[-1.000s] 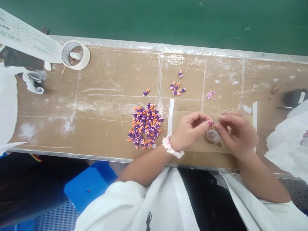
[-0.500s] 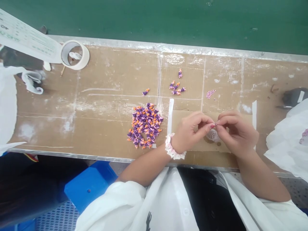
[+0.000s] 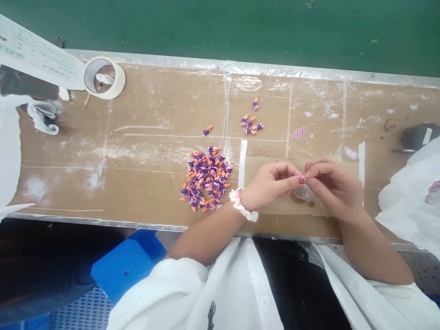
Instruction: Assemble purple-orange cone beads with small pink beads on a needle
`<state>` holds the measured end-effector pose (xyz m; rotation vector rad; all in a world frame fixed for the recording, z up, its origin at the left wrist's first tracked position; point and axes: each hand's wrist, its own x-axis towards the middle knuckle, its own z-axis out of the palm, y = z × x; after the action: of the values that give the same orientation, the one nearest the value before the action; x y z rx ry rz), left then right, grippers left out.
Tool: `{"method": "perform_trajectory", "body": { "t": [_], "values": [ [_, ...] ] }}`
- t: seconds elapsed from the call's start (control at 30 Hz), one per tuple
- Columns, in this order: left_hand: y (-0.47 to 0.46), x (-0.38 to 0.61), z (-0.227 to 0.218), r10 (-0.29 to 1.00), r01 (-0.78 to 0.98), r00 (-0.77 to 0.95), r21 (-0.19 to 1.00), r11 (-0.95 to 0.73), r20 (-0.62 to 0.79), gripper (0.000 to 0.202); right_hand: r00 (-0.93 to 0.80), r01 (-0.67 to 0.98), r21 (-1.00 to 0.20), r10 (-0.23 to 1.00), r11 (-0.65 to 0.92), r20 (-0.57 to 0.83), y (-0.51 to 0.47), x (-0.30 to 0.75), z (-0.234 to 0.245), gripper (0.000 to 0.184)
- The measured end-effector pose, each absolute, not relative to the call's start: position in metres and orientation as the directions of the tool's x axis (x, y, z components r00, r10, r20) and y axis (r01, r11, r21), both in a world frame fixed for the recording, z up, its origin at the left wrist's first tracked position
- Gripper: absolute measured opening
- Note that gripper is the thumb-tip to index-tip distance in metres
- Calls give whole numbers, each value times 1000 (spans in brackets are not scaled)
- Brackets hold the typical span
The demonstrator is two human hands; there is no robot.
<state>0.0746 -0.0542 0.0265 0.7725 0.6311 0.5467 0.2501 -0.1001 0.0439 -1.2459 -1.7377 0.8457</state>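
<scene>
My left hand (image 3: 270, 185) and my right hand (image 3: 332, 185) meet fingertip to fingertip above a small clear round cap (image 3: 303, 193) that lies on the cardboard-covered bench (image 3: 144, 151). Both hands are pinched shut on a tiny item too small to make out. A heap of small purple-and-orange charms (image 3: 206, 178) lies just left of my left wrist. A few more charms (image 3: 250, 124) sit farther back, and one lone charm (image 3: 206, 130) lies apart. A small cluster of pink beads (image 3: 299, 132) lies beyond my hands.
A roll of masking tape (image 3: 104, 78) and a printed sheet (image 3: 37, 59) sit at the back left. White plastic bags lie at the left edge (image 3: 10, 151) and the right edge (image 3: 410, 197). A dark object (image 3: 415, 137) lies at the far right. A blue bin (image 3: 129, 266) stands below the bench.
My fingertips have closed together into a tight pinch over the clear cap. The hands have barely shifted otherwise.
</scene>
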Motion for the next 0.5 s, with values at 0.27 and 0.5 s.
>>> {"method": "perform_trajectory", "body": {
  "t": [0.27, 0.5],
  "values": [
    [-55, 73, 33, 745, -177, 606, 866, 468, -279, 35, -268, 630, -644, 900, 434, 345, -102, 252, 42, 22],
    [-55, 73, 28, 729, -219, 648, 862, 457, -221, 31, -187, 620, -636, 874, 459, 448, -105, 249, 44, 27]
  ]
}}
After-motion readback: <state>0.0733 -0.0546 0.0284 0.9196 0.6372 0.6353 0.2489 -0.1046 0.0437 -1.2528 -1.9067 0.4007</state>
